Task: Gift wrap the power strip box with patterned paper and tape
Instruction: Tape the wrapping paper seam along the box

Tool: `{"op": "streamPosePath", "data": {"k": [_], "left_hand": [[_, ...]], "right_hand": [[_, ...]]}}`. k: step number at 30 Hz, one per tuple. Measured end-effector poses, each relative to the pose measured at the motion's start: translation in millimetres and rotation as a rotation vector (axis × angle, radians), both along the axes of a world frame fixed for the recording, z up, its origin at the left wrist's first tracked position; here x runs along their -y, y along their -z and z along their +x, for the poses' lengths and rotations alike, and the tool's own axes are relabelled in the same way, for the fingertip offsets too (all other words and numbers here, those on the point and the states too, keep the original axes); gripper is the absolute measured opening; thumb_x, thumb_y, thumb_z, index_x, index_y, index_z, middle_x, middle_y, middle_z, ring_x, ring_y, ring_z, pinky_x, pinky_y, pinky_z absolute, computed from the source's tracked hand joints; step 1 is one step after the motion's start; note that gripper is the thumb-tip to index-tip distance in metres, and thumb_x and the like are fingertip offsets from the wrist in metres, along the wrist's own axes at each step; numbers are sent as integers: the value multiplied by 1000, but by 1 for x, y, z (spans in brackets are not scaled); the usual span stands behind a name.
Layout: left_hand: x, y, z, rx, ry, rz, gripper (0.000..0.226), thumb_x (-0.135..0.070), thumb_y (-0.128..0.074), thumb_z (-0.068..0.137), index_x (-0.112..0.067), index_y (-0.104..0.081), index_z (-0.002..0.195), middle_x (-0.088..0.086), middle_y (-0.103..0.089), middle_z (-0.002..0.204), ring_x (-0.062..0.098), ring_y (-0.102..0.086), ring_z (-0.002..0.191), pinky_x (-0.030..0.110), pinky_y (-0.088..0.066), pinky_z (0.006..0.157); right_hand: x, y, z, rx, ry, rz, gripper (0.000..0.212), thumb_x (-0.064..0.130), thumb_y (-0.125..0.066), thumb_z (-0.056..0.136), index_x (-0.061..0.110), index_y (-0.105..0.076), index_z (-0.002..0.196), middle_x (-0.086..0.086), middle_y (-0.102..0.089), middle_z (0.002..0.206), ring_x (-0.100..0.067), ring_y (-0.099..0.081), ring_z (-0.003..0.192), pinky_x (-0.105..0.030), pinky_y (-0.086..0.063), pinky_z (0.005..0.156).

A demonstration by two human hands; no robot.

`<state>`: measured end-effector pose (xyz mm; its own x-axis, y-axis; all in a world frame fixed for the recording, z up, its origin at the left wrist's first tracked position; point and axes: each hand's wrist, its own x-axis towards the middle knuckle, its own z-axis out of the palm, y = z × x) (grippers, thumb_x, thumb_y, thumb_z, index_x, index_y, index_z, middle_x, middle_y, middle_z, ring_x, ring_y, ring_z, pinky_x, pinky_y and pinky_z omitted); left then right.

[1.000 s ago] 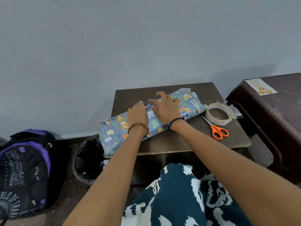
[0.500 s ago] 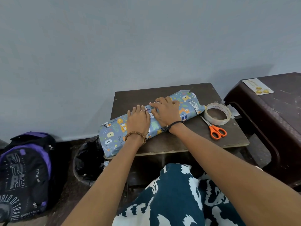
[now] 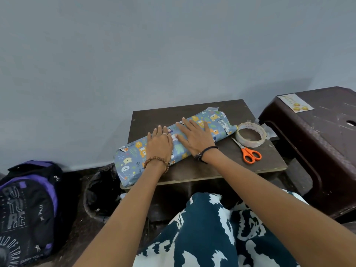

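- Both hands have flattened out since a second ago: the left hand (image 3: 159, 144), then knuckled up on the paper, now lies palm-down, and the right hand (image 3: 194, 138) has spread wider across the top of the parcel.
- Fingers on both hands are released and splayed, pressing rather than grasping — nothing is pinched or lifted.
- Wrapped in blue animal-print paper, the power strip box (image 3: 173, 146) lies slantwise on the small dark table (image 3: 221, 164), its left end overhanging the table's left edge above a black bin (image 3: 102, 191).
- Judged from its long, straight shape, the box should feel stiff and fairly light; the glossy paper looks slippery and quick to crease, so it is best held by the long sides near the middle, not by the soft folded ends.
- A tape roll (image 3: 251, 134) lies just beside the parcel's right end, touching the blades of the orange scissors (image 3: 248, 152).
- Hidden — the seam under the palms, so whether tape already holds it cannot be told; the far end's fold is small and unclear, with a pale flap sticking up.
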<state>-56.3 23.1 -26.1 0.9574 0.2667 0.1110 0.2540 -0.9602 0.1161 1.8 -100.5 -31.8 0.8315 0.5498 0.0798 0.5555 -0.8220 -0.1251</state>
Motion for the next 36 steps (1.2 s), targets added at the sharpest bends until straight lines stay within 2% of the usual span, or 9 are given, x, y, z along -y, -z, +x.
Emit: {"op": "streamPosePath", "data": {"k": [5, 9, 11, 14, 16, 19, 24, 32, 36], "left_hand": [[0, 2, -1, 104, -4, -113, 43, -22, -25, 101, -6, -36, 140, 10, -40, 144, 22, -33, 134, 36, -16, 113], [-12, -11, 11, 153, -64, -291, 39, -28, -44, 97, -8, -49, 130, 13, -54, 128, 29, -50, 117, 37, -35, 98], [-22, -19, 22, 77, -83, -429, 39, -31, -54, 92, -8, -54, 124, 12, -58, 124, 29, -51, 116, 40, -40, 98], [-31, -26, 31, 39, -93, -572, 20, -26, -59, 89, -11, -68, 98, 10, -65, 109, 26, -58, 104, 37, -47, 88], [-31, -29, 35, 56, -122, -521, 18, -22, -54, 91, -13, -69, 90, 10, -67, 103, 27, -60, 97, 35, -47, 79], [-27, -31, 37, 71, -122, -261, 23, -19, -44, 96, -16, -66, 91, 8, -66, 102, 27, -59, 97, 38, -44, 81], [-28, -30, 40, 192, -127, -128, 20, -16, -44, 96, -14, -64, 93, 6, -65, 104, 26, -58, 100, 39, -42, 85], [-19, -21, 33, 182, -92, 1, 19, -8, -41, 93, -12, -60, 94, 7, -62, 102, 27, -57, 98, 37, -37, 81], [-18, -22, 27, 160, -40, 42, 17, -3, -42, 90, -9, -57, 93, 9, -59, 101, 28, -56, 96, 34, -35, 73]], "right_hand": [[0, -9, 4, -106, 120, 8, 54, 42, -20, 100, 18, -12, 148, -1, -7, 157, -16, -5, 144, -52, -2, 114], [-12, -10, -8, -11, 38, 50, 52, 16, -26, 100, 13, -8, 148, -7, -3, 157, -20, -8, 144, -44, -5, 115], [-14, -8, -13, 38, -57, 87, 57, 2, -29, 94, 15, -16, 147, -7, -8, 156, -21, -18, 141, -40, -8, 114], [-13, -12, -10, 39, -93, 129, 54, -2, -31, 91, 16, -29, 143, -5, -21, 153, -20, -27, 137, -35, -12, 113], [-13, -16, -6, 28, -117, 124, 47, 4, -31, 95, 14, -32, 141, -4, -24, 153, -19, -28, 137, -35, -12, 112], [-18, -20, -3, 18, -194, 122, 41, 19, -29, 101, 15, -32, 142, -1, -26, 152, -16, -25, 139, -36, -11, 112], [-23, -9, -10, -55, -219, 63, 56, 41, -25, 100, 15, -15, 148, -2, -13, 156, -16, -9, 144, -42, -2, 116], [-22, -2, -11, -29, -213, 38, 58, 45, -22, 100, 17, -10, 149, 1, -9, 157, -13, -7, 144, -41, 1, 117], [-21, -4, -10, 3, -201, 106, 58, 45, -30, 98, 12, -22, 145, -7, -17, 154, -20, -20, 139, -38, -7, 115]]}}
